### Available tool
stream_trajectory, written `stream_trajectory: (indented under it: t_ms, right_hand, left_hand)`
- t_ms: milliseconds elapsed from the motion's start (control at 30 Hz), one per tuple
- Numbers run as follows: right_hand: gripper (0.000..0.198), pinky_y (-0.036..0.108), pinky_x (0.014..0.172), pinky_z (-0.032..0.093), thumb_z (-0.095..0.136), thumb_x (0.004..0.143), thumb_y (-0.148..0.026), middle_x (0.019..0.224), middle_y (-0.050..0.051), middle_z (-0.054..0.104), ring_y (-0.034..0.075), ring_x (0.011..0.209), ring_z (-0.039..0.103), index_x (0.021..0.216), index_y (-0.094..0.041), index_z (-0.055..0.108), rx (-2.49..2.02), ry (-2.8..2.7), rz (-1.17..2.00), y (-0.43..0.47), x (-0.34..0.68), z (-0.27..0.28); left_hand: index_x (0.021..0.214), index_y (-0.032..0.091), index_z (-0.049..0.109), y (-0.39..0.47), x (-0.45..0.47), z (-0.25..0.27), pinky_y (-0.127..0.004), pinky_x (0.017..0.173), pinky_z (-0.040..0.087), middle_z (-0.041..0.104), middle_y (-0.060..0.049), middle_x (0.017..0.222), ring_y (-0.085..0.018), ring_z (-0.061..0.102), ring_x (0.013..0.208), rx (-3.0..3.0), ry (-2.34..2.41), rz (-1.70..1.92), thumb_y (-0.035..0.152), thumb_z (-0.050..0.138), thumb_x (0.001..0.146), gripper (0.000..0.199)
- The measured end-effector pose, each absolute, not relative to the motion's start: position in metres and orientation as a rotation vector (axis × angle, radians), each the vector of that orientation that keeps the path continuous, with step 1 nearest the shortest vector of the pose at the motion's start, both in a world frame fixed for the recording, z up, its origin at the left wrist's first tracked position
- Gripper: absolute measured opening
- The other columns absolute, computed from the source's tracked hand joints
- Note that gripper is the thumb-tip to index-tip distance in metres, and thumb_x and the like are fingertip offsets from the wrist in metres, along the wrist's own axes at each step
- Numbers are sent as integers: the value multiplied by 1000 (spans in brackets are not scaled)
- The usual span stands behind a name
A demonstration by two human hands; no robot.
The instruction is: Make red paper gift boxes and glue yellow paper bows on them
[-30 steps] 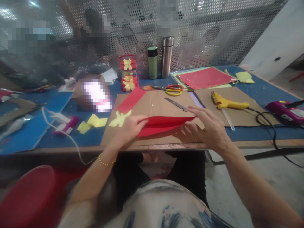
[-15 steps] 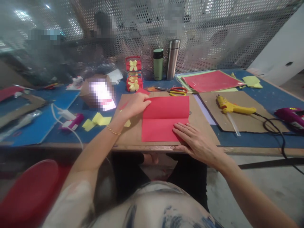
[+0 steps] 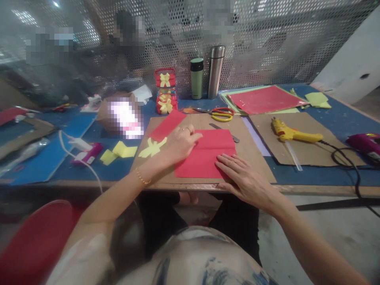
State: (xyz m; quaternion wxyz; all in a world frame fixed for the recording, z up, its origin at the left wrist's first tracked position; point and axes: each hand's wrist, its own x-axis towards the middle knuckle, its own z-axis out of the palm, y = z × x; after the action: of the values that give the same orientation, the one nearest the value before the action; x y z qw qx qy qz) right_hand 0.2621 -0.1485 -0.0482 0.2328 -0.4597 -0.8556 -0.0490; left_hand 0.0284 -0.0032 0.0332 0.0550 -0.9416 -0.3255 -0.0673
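A sheet of red paper [image 3: 204, 164] with a crease across it lies on a brown cardboard sheet [image 3: 255, 166] in front of me. My left hand [image 3: 182, 143] has its fingers curled at the upper left of the paper, pinching the part beyond the crease; the fingertips are partly hidden. With fingers stretched out, my right hand [image 3: 242, 174] rests flat on the paper's lower right corner. Beyond the paper, a thin grey metal strip [image 3: 235, 139] is partly covered by it. Left of my left hand are a yellow paper bow [image 3: 152, 147] and a red paper strip [image 3: 170, 123].
Scissors [image 3: 221, 114], a green tumbler [image 3: 196, 79] and a steel flask [image 3: 216, 73] stand or lie farther back, beside small red boxes with yellow bows [image 3: 166, 93]. At right, a yellow glue gun [image 3: 293, 134] trails a black cord. Yellow paper pieces [image 3: 121, 150] lie left.
My left hand has moved right and toward me, bringing the paper's far edge nearer. The yellow bow and more of the metal strip now show. My right hand stays in place.
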Motion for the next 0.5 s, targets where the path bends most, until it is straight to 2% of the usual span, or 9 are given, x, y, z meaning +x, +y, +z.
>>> stream_trajectory:
  t_ms: [133,200,300,367,400,500]
  right_hand:
    - [47,54,115,52,57,104,-36,149,19,63,33,139,60,145,-13,60,-1248,-2336,-137,-154,260,-46]
    - [43,53,112,54,57,104,-32,145,19,66,32,135,63,142,-14,63,-1250,-2333,-150,-157,258,-43]
    - [35,54,109,55,55,104,-26,139,19,70,33,132,65,133,-14,69,-1250,-2326,-195,-160,253,-38]
    - [34,55,108,56,53,103,-22,137,19,71,34,131,66,130,-15,72,-1237,-2325,-199,-160,252,-36]
    - [34,55,107,56,52,102,-21,137,19,71,34,130,66,130,-16,72,-1233,-2326,-186,-160,253,-36]
    - [38,54,105,58,50,100,-15,136,16,72,31,128,69,130,-19,72,-1226,-2301,-121,-157,258,-38]
  left_hand:
    - [122,23,73,-26,-1,34,-45,109,40,67,-10,131,-27,60,121,-3242,-913,-76,42,54,105,32]
    - [134,24,69,-36,-15,31,-48,113,41,61,-13,146,-32,56,133,-3294,-993,-37,55,59,100,47]
    - [146,23,62,-53,-30,25,-57,120,36,47,-19,162,-39,43,149,-3292,-1009,-201,68,71,88,74]
    - [146,25,62,-63,-36,21,-58,121,37,49,-19,161,-40,45,149,-3334,-942,-291,66,81,79,81]
    - [145,26,62,-67,-38,19,-56,120,40,51,-18,159,-38,48,147,-3361,-928,-317,61,84,79,78]
    - [142,26,64,-72,-44,11,-48,115,48,60,-15,150,-31,58,139,-3419,-1007,-435,37,76,90,54]
